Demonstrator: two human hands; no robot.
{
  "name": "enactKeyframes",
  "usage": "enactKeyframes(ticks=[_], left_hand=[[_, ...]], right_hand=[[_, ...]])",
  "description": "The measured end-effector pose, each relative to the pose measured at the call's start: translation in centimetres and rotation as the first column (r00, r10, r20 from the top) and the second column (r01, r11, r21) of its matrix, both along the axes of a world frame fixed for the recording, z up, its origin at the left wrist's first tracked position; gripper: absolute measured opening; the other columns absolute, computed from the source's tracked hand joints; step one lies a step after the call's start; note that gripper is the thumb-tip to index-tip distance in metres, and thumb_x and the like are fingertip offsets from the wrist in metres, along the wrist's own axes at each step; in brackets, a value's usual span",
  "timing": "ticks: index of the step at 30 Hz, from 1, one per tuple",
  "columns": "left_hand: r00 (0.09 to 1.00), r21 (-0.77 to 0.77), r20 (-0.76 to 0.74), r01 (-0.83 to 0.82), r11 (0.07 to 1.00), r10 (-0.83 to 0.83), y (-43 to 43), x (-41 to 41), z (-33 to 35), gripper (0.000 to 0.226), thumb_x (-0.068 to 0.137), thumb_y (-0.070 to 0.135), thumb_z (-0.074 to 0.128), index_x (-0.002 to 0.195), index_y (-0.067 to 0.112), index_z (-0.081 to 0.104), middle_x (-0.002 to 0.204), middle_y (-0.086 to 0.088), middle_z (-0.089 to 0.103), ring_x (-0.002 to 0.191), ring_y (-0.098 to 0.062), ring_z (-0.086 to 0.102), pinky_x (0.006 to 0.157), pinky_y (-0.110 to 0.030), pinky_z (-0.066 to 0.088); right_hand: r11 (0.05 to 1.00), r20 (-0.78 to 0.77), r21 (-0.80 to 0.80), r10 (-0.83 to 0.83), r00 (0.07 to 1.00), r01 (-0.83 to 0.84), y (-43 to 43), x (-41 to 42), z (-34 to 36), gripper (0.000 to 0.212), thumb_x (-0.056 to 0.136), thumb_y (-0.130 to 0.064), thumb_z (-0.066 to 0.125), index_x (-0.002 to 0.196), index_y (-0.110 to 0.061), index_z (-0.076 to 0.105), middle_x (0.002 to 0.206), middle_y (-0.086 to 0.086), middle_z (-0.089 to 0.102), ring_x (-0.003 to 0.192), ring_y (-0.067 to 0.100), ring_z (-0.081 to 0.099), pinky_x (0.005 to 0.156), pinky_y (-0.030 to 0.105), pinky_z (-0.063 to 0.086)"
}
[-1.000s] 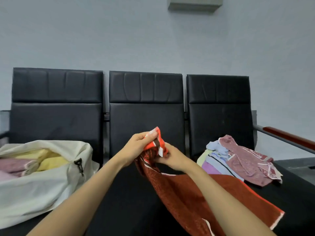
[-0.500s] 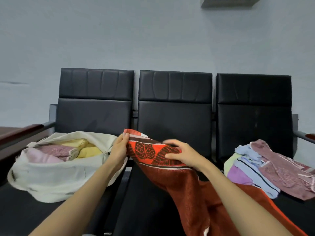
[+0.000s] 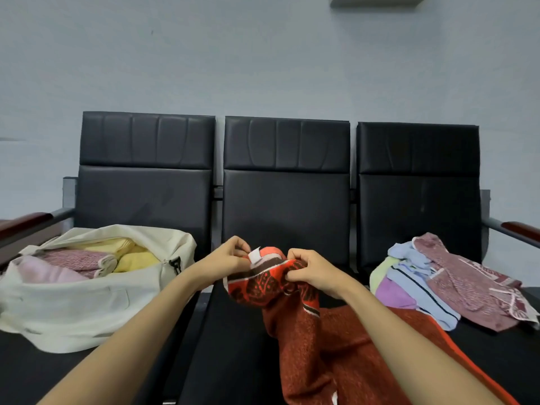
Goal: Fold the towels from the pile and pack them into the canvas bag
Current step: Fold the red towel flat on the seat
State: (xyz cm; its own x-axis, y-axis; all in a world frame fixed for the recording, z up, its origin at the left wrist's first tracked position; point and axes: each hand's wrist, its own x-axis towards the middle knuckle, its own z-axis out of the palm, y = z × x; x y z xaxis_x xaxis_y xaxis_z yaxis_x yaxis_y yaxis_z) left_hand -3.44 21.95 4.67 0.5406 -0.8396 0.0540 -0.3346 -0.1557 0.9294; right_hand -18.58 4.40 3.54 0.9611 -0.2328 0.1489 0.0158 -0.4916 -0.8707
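A red-orange towel (image 3: 315,331) with a dark leaf pattern hangs over the middle seat, its top edge bunched between my hands. My left hand (image 3: 226,260) pinches the corner with the white label. My right hand (image 3: 311,270) grips the gathered edge just to the right. The cream canvas bag (image 3: 73,305) lies open on the left seat, with folded pink and yellow towels inside. The pile of towels (image 3: 438,285), pink-patterned, blue, purple and green, sits on the right seat.
Three black padded seats with backrests (image 3: 286,185) stand against a pale wall. Wooden-topped armrests (image 3: 23,223) close off both ends of the bench. A bare black strip of the middle seat (image 3: 233,346) shows between the bag and the towel.
My hands have come together, bunching the towel's top edge that was spread wide between them half a second ago. The view has shifted slightly to the right.
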Motion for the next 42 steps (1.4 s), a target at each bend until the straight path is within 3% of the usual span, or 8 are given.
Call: enactKeyframes(ticks=[8, 13, 16, 20, 26, 30, 35, 42], left_hand=[[0.965, 0.108, 0.247, 0.067, 0.992, -0.092, -2.1, -1.7, 0.4, 0.013, 0.095, 0.027, 0.057, 0.09, 0.018, 0.064, 0.082, 0.002, 0.068, 0.078, -0.011, 0.065, 0.073, -0.027, 0.052], [0.989, -0.088, 0.138, 0.068, 0.994, -0.056, -2.0, -1.7, 0.4, 0.004, 0.092, 0.02, 0.063, 0.092, 0.016, 0.063, 0.087, 0.0, 0.066, 0.083, -0.013, 0.062, 0.079, -0.029, 0.051], [0.982, 0.147, 0.138, 0.108, 0.983, -0.129, -1.1, -1.6, 0.8, 0.034, 0.076, 0.044, 0.077, 0.099, 0.02, 0.068, 0.091, 0.003, 0.073, 0.084, -0.011, 0.07, 0.077, -0.025, 0.054], [0.729, 0.597, 0.563, -0.033, 0.802, -0.389, -2.3, -1.6, -0.2, 0.024, 0.075, 0.044, 0.077, 0.079, 0.025, 0.062, 0.079, 0.009, 0.063, 0.083, -0.013, 0.06, 0.073, -0.025, 0.046], [0.904, 0.272, 0.391, 0.066, 0.96, -0.173, -2.7, -1.4, -1.6, 0.02, 0.096, 0.029, 0.055, 0.103, 0.013, 0.062, 0.097, 0.004, 0.065, 0.089, -0.01, 0.059, 0.081, -0.024, 0.045], [0.913, 0.156, 0.379, 0.097, 0.983, -0.15, -3.5, -2.4, -2.3, 0.013, 0.095, 0.03, 0.054, 0.097, 0.019, 0.061, 0.099, 0.005, 0.066, 0.095, -0.011, 0.062, 0.088, -0.029, 0.048], [0.862, 0.427, 0.366, 0.179, 0.886, -0.35, -4.4, -3.6, -4.5, 0.033, 0.073, 0.041, 0.079, 0.097, 0.026, 0.061, 0.096, 0.01, 0.066, 0.091, -0.008, 0.062, 0.087, -0.03, 0.051], [0.675, 0.773, 0.398, 0.118, 0.624, -0.621, -6.1, -5.0, -11.3, 0.065, 0.062, 0.033, 0.086, 0.121, 0.025, 0.058, 0.122, 0.0, 0.061, 0.11, -0.021, 0.058, 0.098, -0.032, 0.048]], right_hand=[[0.953, -0.118, -0.302, -0.016, 0.993, -0.021, -0.3, -0.4, 0.7, 0.055, 0.068, -0.034, 0.086, 0.112, -0.031, 0.053, 0.092, -0.008, 0.067, 0.084, 0.007, 0.064, 0.077, 0.025, 0.05], [0.853, -0.193, -0.521, -0.142, 0.971, 0.021, -2.1, -2.1, 1.1, 0.039, 0.062, -0.05, 0.084, 0.086, -0.026, 0.064, 0.085, -0.008, 0.07, 0.082, 0.007, 0.065, 0.076, 0.032, 0.053], [0.75, -0.005, -0.633, -0.253, 0.968, 0.192, -3.7, -2.9, 0.6, 0.03, 0.071, -0.045, 0.078, 0.068, -0.025, 0.056, 0.065, -0.007, 0.061, 0.068, 0.011, 0.059, 0.066, 0.034, 0.046], [0.81, -0.009, -0.573, -0.156, 0.988, 0.122, -3.5, -3.2, -0.2, 0.031, 0.084, -0.033, 0.067, 0.064, -0.024, 0.045, 0.069, -0.008, 0.051, 0.063, 0.007, 0.049, 0.063, 0.026, 0.038], [0.984, -0.142, -0.152, -0.113, 0.983, 0.091, -2.6, -3.0, -2.5, 0.009, 0.091, -0.014, 0.06, 0.088, -0.018, 0.053, 0.084, -0.007, 0.057, 0.077, 0.004, 0.051, 0.076, 0.026, 0.043], [0.993, -0.304, 0.121, 0.035, 0.952, 0.002, -1.5, -3.5, -3.7, 0.043, 0.075, -0.052, 0.073, 0.112, -0.031, 0.065, 0.113, -0.003, 0.071, 0.107, 0.014, 0.066, 0.094, 0.027, 0.049], [0.815, -0.577, -0.535, -0.16, 0.801, -0.222, -2.6, -5.1, -5.9, 0.048, 0.071, -0.046, 0.08, 0.109, -0.02, 0.067, 0.111, -0.002, 0.069, 0.101, 0.016, 0.063, 0.083, 0.024, 0.046], [0.863, -0.549, -0.504, -0.281, 0.787, -0.044, -4.0, -7.2, -10.6, 0.027, 0.083, -0.03, 0.066, 0.104, -0.013, 0.066, 0.109, 0.005, 0.069, 0.102, 0.023, 0.064, 0.081, 0.027, 0.046]])
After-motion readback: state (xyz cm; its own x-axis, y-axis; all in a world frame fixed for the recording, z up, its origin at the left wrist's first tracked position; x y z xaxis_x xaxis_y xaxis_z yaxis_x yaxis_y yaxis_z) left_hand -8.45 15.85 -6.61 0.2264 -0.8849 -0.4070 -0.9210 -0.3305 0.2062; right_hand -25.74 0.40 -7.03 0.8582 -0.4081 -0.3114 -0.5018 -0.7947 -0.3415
